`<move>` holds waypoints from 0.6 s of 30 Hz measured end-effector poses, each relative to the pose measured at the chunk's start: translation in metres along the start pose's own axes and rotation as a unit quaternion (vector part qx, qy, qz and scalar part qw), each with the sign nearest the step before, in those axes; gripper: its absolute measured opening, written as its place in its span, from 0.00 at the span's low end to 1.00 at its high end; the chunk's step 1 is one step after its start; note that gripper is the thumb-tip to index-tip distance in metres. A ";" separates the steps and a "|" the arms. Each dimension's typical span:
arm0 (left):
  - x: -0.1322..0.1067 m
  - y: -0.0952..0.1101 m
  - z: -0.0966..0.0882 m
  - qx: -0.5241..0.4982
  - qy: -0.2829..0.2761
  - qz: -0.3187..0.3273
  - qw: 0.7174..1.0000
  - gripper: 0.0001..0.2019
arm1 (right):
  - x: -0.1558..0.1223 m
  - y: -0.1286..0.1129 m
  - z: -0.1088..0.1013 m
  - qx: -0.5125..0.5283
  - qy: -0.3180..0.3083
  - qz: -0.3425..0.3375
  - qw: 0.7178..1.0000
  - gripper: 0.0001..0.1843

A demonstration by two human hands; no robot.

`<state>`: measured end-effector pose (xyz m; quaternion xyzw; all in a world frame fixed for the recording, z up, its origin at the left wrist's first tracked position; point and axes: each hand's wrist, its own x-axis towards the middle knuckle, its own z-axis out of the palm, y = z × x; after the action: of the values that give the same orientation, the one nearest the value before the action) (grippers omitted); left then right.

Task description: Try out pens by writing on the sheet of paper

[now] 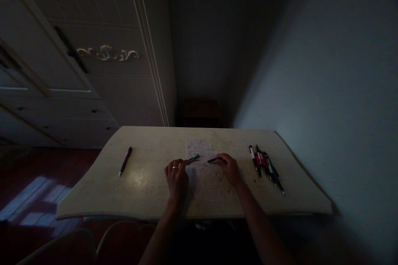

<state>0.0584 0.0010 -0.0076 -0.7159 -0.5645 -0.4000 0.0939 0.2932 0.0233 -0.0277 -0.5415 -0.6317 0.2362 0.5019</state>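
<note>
My left hand (178, 179), with a ring on one finger, is closed on a teal pen part (194, 157). A thin dark stick, perhaps a refill, juts out beside it. My right hand (230, 169) pinches a short dark pen piece (212, 160), its tip pointing left toward the teal part. The two pieces are a small gap apart, over a sheet of paper (199, 145) covered in faint writing. My fingers hide the ends of both pieces. Dim light blurs the finer details.
Several pens (264, 163) in white, red and dark colours lie grouped at the table's right. One purple and black pen (125, 161) lies alone at the left. The pale table (149, 136) has a wall (326, 91) on its right and a cabinet (124, 95) behind its left side.
</note>
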 end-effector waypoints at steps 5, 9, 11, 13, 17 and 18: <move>-0.001 -0.004 0.005 -0.022 -0.028 0.019 0.999 0.14 | -0.001 0.002 0.001 -0.006 0.001 0.005 1.000 0.08; -0.001 -0.006 0.007 -0.034 -0.066 0.026 0.997 0.14 | 0.000 0.005 0.002 -0.007 0.001 0.008 1.000 0.08; 0.000 -0.006 0.007 -0.032 -0.078 0.023 0.996 0.14 | 0.000 0.004 0.002 -0.007 0.002 0.011 1.000 0.09; 0.000 -0.005 0.007 -0.031 -0.085 0.023 0.996 0.12 | 0.000 0.003 0.002 -0.006 0.002 0.016 1.000 0.09; 0.000 -0.005 0.011 -0.050 -0.084 0.023 0.995 0.10 | 0.000 -0.001 0.001 0.003 0.001 0.019 1.000 0.11; 0.000 -0.005 0.012 -0.055 -0.082 0.021 0.995 0.10 | 0.000 -0.002 0.001 0.005 0.001 0.018 1.000 0.12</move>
<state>0.0594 0.0099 -0.0169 -0.7619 -0.5322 -0.3687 0.0161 0.2914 0.0233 -0.0265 -0.5505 -0.6199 0.2483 0.5010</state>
